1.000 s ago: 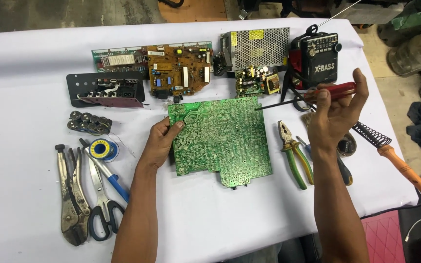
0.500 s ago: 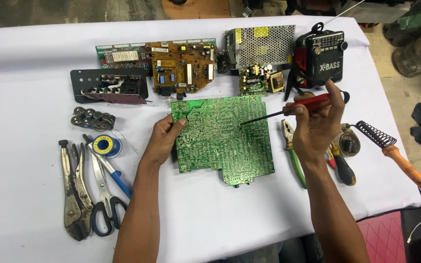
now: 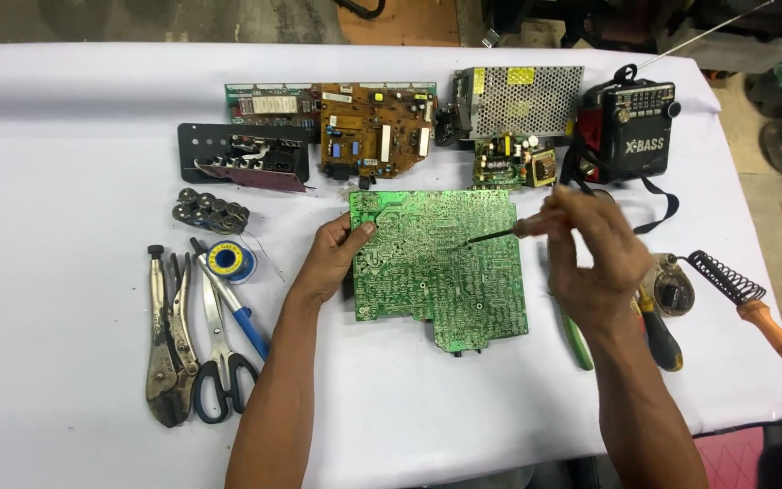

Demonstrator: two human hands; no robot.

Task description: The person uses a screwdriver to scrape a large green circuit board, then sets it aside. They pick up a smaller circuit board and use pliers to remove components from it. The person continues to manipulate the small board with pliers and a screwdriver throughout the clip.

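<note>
At nine o'clock of the green circuit board (image 3: 441, 267), my left hand (image 3: 332, 263) is gripping its edge firmly while my right hand (image 3: 590, 258), pinching the screwdriver (image 3: 500, 234), is lowering the tip squarely.

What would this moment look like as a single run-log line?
left hand: steadies green circuit board at its left edge | right hand: holds screwdriver, tip on board | surface: white table
</note>
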